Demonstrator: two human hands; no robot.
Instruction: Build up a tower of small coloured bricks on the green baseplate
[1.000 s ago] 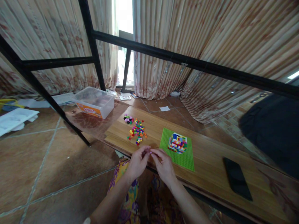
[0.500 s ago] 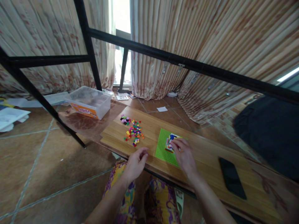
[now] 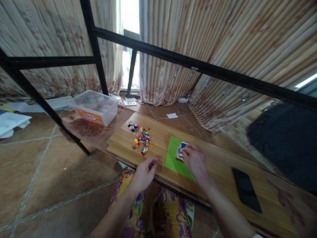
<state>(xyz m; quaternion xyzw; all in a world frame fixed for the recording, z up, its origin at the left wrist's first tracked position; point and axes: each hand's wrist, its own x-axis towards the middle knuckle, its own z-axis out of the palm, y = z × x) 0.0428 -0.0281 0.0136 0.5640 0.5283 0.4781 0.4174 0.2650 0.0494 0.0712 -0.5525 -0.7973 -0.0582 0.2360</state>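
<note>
My right hand (image 3: 195,160) is at the small structure of coloured toy bricks (image 3: 181,152), which has blue, white and red parts. Its thumb and fingers are pinched together at the structure's top right, and whatever is between the fingertips is hidden. Under the structure lies a green studded baseplate (image 3: 173,162), partly covered by this hand. My left hand (image 3: 146,173) rests by the near edge of the wooden board, fingers loosely curled and thumb a little apart, with nothing visible in it. Beyond it lies a pile of loose toy bricks (image 3: 143,140) in many colours.
The wooden board (image 3: 215,185) carries a black phone (image 3: 246,190) on the right. At the left end stands a clear plastic box (image 3: 111,110) with an orange label. A black metal frame (image 3: 158,53) crosses above, in front of curtains (image 3: 168,29).
My right hand has shifted slightly at the brick structure, its fingertips still pinched. My left hand has stayed almost in place. The view has moved a little.
</note>
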